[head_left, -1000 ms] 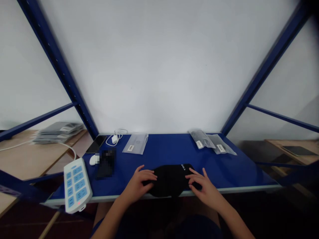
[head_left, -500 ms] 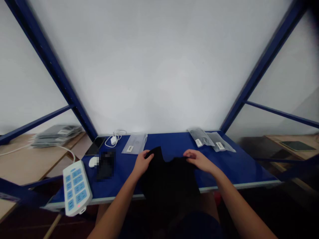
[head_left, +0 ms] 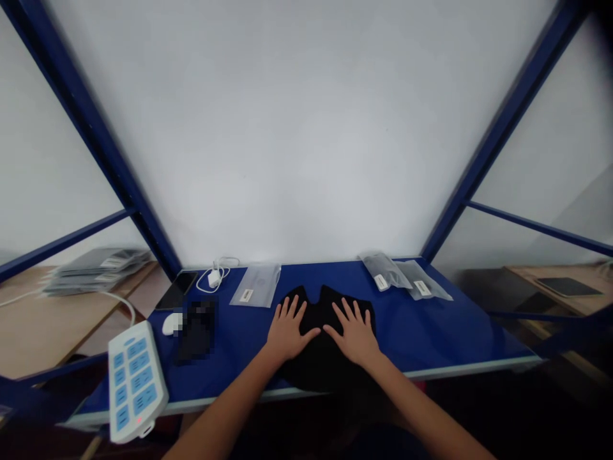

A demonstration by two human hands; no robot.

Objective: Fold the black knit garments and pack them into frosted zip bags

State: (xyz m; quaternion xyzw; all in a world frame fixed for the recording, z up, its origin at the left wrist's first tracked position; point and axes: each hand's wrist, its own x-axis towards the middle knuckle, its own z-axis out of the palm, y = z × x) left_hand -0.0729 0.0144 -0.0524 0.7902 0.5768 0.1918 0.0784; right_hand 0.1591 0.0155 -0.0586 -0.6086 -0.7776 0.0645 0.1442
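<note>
A black piece of fabric (head_left: 318, 364), with a notch in its far edge, lies on the blue table (head_left: 431, 338) and reaches over the front edge. What kind of garment it is I cannot make out. My left hand (head_left: 288, 329) rests flat on its left part, fingers spread. On the right part lies my right hand (head_left: 353, 332), palm down and fingers apart. The two thumbs point toward each other near the middle. Neither hand grips anything.
A clear bag (head_left: 256, 285) lies behind my left hand; clear bags (head_left: 383, 271) lie back right. At left are a power strip (head_left: 138, 382), a white mouse (head_left: 171, 324), a phone (head_left: 177, 291), a white charger (head_left: 214, 277) and a blurred dark item (head_left: 197, 332). Blue frame posts flank the table.
Both hands held the fabric's far edge up off the table. Now the fabric is laid down, and my hands have let go and press flat on it.
</note>
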